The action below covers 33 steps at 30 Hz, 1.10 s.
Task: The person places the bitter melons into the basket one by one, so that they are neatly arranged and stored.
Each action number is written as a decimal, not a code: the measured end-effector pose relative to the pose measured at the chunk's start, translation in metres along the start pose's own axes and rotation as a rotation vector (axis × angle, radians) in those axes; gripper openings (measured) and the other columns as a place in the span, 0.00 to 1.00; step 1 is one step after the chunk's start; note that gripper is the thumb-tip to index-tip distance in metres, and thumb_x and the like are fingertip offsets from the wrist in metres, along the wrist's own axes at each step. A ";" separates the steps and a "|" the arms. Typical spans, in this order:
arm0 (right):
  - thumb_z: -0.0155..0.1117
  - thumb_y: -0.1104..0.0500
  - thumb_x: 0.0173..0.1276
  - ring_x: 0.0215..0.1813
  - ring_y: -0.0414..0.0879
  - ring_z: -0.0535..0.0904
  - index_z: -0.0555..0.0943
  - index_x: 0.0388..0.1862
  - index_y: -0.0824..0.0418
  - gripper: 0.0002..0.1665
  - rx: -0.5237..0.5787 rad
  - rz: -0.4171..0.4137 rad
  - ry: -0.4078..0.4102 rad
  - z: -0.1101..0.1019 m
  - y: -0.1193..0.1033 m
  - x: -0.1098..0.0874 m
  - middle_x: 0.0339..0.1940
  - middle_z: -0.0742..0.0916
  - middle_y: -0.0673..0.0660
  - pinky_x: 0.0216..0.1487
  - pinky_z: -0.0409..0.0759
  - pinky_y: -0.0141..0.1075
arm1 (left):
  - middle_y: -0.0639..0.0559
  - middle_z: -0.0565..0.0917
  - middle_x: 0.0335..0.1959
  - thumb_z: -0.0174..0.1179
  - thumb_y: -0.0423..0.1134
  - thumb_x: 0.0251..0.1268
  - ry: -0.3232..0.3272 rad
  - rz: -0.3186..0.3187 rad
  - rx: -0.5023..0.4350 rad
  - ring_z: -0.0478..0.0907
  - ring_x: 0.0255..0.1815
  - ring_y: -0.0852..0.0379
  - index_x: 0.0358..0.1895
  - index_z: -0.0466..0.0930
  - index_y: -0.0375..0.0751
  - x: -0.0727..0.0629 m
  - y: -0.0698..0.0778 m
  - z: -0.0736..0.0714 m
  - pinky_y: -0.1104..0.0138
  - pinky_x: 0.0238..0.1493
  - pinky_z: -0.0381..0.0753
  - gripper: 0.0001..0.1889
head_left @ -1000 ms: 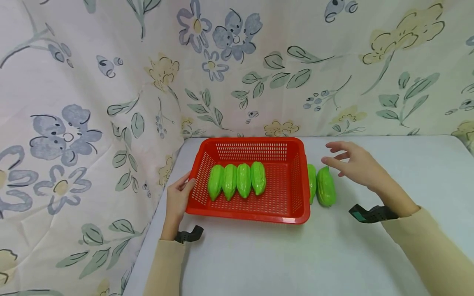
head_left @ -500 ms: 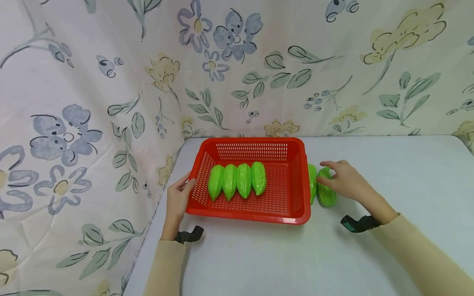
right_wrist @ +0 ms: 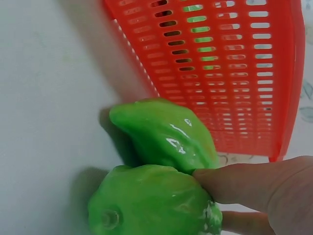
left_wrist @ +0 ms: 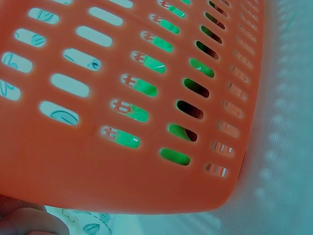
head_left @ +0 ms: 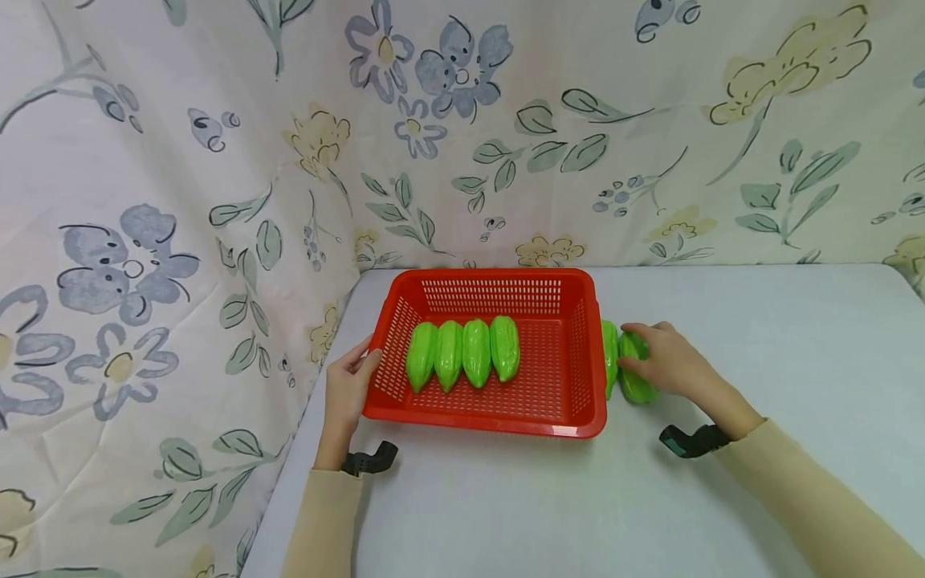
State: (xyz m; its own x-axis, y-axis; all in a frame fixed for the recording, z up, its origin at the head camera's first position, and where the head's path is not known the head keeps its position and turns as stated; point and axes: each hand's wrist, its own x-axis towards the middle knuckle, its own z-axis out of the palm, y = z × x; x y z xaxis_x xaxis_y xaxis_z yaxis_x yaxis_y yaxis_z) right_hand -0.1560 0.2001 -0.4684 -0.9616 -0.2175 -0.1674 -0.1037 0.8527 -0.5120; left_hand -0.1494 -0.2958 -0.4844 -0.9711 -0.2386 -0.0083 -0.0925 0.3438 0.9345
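Note:
A red plastic basket [head_left: 484, 422] with slotted walls stands on the table. My left hand [head_left: 347, 393] grips its left rim, thumb on top; in the left wrist view only fingertips [left_wrist: 32, 223] show below the basket wall. Several glossy green ridged fruits [head_left: 448, 353] with tapered ends lie side by side in its left half. Outside the right wall are two more. My right hand [head_left: 672, 365] holds the outer green fruit [head_left: 637, 387] between thumb and fingers at its far end. The inner green fruit [right_wrist: 161, 132] lies between it and the basket, partly hidden by the rim in the head view.
The white table [head_left: 506, 514] carries the basket and fruits. A floral curtain [head_left: 549, 144] hangs behind the table and along its left side. A dark strap [head_left: 694, 441] circles each wrist.
My right hand has come down and left from above the table onto the outer green fruit and taken hold of it. The left hand and basket have stayed in place.

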 end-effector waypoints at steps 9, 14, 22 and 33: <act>0.68 0.51 0.71 0.49 0.62 0.76 0.71 0.73 0.70 0.38 0.007 0.003 0.001 0.001 0.001 -0.001 0.54 0.80 0.76 0.39 0.84 0.47 | 0.37 0.88 0.56 0.61 0.50 0.76 -0.003 -0.003 -0.013 0.88 0.42 0.58 0.72 0.78 0.48 -0.001 0.001 0.000 0.71 0.38 0.87 0.25; 0.68 0.51 0.71 0.46 0.60 0.75 0.71 0.73 0.71 0.38 0.028 0.003 -0.003 -0.002 0.001 -0.002 0.51 0.80 0.76 0.33 0.81 0.40 | 0.36 0.88 0.56 0.61 0.50 0.77 -0.023 -0.015 -0.014 0.88 0.45 0.52 0.72 0.78 0.49 -0.002 0.004 -0.002 0.71 0.39 0.87 0.25; 0.68 0.50 0.72 0.48 0.63 0.76 0.70 0.74 0.70 0.40 0.049 0.009 0.017 -0.012 -0.002 -0.005 0.54 0.80 0.77 0.33 0.83 0.41 | 0.35 0.88 0.55 0.61 0.49 0.76 -0.021 -0.021 -0.022 0.88 0.44 0.51 0.71 0.79 0.48 -0.003 0.006 -0.001 0.69 0.38 0.88 0.24; 0.67 0.48 0.73 0.50 0.68 0.80 0.70 0.75 0.68 0.40 0.066 -0.005 0.045 -0.034 -0.007 -0.009 0.57 0.78 0.78 0.36 0.86 0.46 | 0.36 0.88 0.56 0.62 0.50 0.76 -0.034 -0.032 -0.027 0.88 0.47 0.46 0.71 0.78 0.50 -0.004 0.009 -0.002 0.68 0.40 0.88 0.25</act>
State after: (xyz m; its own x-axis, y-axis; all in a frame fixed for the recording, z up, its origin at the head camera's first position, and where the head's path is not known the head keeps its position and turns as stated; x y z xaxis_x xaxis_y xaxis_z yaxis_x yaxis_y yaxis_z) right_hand -0.1556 0.2117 -0.4347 -0.9716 -0.1992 -0.1277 -0.0932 0.8182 -0.5674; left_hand -0.1454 -0.2936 -0.4752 -0.9746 -0.2181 -0.0503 -0.1185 0.3120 0.9427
